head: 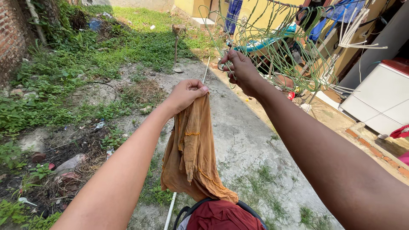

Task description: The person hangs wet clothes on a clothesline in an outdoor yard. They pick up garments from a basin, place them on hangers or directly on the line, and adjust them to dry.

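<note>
At the far left I see a brick wall (10, 34) edging a weedy patch of grass (64, 64), with litter and dead stalks scattered over the bare ground nearer me. Moving in, my left hand (185, 94) is raised at arm's length with its fingers pinched shut on the top edge of an orange-brown cloth (191, 153). The cloth hangs straight down from that grip, crumpled and folded on itself, its lower hem just above a dark red garment (221, 216) lying in a black-rimmed basket (187, 211) at the bottom of the view. A thin white pole (170, 211) runs along the ground behind the cloth.

Further right, my right hand (240, 70) is stretched higher, its fingers closed on the hook of a green wire hanger (272, 55); it belongs to a tangled bunch of such hangers hung in a row. Behind them hang blue clothes (336, 12) against a yellow wall (260, 10). At the far right stands a white cabinet (379, 98) on a brick-edged floor.
</note>
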